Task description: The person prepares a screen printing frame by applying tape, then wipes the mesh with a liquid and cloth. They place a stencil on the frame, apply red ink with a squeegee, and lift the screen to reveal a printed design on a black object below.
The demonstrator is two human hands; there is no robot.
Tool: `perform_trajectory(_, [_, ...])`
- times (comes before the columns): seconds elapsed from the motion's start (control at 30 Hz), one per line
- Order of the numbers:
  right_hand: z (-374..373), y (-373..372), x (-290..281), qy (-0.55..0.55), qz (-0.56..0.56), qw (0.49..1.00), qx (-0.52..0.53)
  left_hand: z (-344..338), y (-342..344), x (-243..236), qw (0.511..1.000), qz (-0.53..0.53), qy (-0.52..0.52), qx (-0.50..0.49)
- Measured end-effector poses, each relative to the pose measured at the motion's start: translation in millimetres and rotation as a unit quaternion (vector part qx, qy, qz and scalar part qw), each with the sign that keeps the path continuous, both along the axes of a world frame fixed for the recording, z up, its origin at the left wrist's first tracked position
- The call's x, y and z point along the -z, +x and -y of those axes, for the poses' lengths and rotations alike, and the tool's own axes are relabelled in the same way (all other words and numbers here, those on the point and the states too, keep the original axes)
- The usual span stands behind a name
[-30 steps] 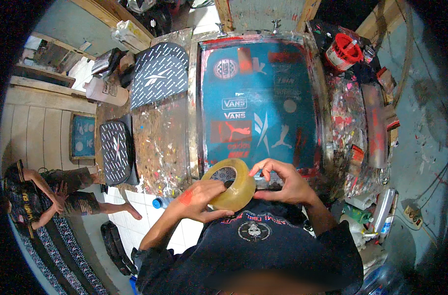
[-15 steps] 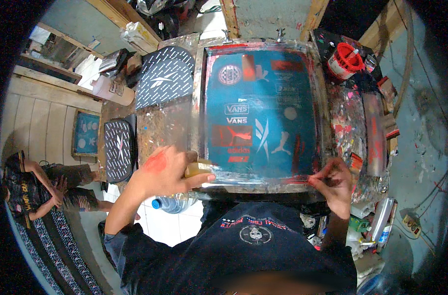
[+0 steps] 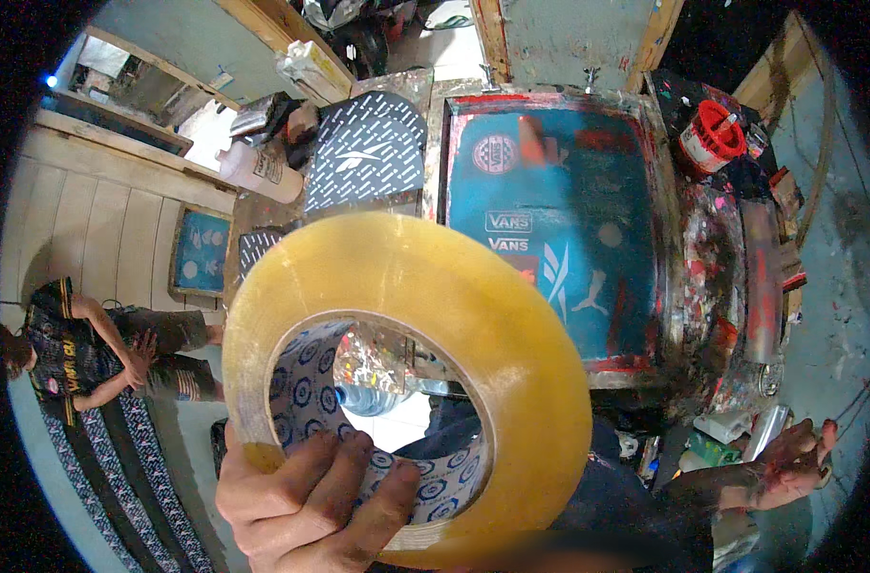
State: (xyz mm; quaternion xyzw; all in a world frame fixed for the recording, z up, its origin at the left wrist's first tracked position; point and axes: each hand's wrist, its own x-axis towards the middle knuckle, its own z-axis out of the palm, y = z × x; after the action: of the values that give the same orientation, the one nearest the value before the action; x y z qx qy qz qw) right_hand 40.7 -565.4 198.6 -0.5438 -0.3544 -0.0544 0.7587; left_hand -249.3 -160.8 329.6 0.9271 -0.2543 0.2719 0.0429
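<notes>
Close up, a large roll of clear yellowish packing tape (image 3: 540, 382) fills the middle of the view. My left hand (image 3: 311, 497) grips its lower left rim, with the fingers hooked into the patterned cardboard core. Out to the right, away from the bench, is my right hand (image 3: 788, 465), fingers apart and nothing visible in it. Behind the roll lies a framed printing screen (image 3: 569, 191) with teal mesh and several stencilled logos. Its lower left part is hidden by the roll.
Left of the screen lies a dark patterned panel (image 3: 368, 153), beside a plastic bottle (image 3: 263, 172). A red-rimmed paint bucket (image 3: 710, 138) stands at the far right. Another person (image 3: 96, 344) is at the left, near a smaller framed screen (image 3: 199, 250).
My left hand has brought the tape roll from the screen's lower left edge up close to the view. My right hand has left the screen's lower right corner and moved outward right.
</notes>
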Motion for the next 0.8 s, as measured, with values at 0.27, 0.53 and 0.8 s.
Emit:
perform_trajectory(0.27, [-9, -1, -1, 0.076, -0.222, 0.958, -0.167, 5, 11, -22, 0.997, -0.070, 0.000, -0.040])
perform_trajectory(0.53, [-115, 26, 66, -0.368, -0.037, 0.928, -0.051, 4, -5, 3, 0.987, -0.034, -0.081, -0.133])
perform_trajectory(0.8, [-178, 33, -11, -0.513, 0.201, 0.834, 0.021, -139, 3, 249, 0.934, 0.100, -0.073, -0.335])
